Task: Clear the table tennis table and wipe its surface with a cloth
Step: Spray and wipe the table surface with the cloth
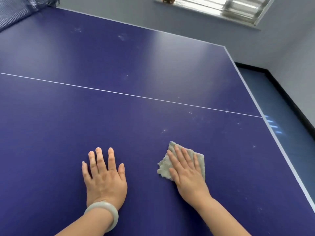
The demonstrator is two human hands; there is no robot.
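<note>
The blue table tennis table [119,116] fills the view, crossed by a thin white centre line. A small grey-beige cloth [164,165] lies flat on it near the front right. My right hand [187,172] presses on the cloth with straight, spread fingers and covers most of it. To the left, my left hand [105,176] rests flat on the bare table, fingers straight, a pale bangle on the wrist. Faint whitish specks and smudges show on the surface ahead of the cloth and farther back.
The net [18,11] stands at the far left corner of the view. The table's white-edged right side [272,133] runs diagonally, with blue-grey floor [289,125] and a black skirting board beyond it. A window [221,7] is in the far wall.
</note>
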